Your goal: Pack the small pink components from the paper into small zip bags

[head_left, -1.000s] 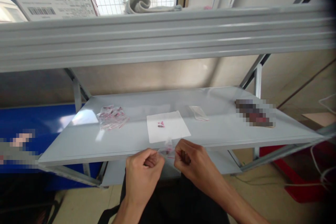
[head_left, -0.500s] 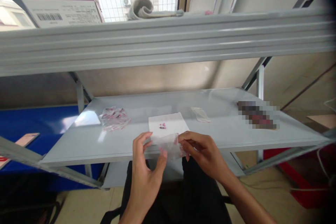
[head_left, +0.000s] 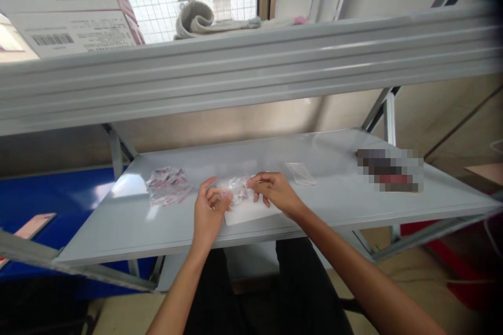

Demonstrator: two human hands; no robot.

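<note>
- The left hand is curling its fingers in and pinching the left edge of a clear bag against the thumb.
- The right hand is reaching in from the lower right, its thumb and fingers pinching the bag's right edge.
- The bag is crumpling between both hands near the shelf's middle, with something small and pinkish showing through the plastic; the contents are too small to tell.
- A white paper is lying on the shelf directly below the hands; I cannot tell whether the bag is touching it.
- A loose pile of packets is lying just left of the hands, printed in pink or red.
- A small bag is lying flat just beyond the right hand.
- A blurred object is sitting toward the shelf's right end, too obscured to name.
- The grey shelf is tilting across the lower frame, beneath a grey beam.
- A carton and a rolled cloth are sitting at the upper left, on top of the beam.
- A blue surface is showing at the left, a red crate at the right.
</note>
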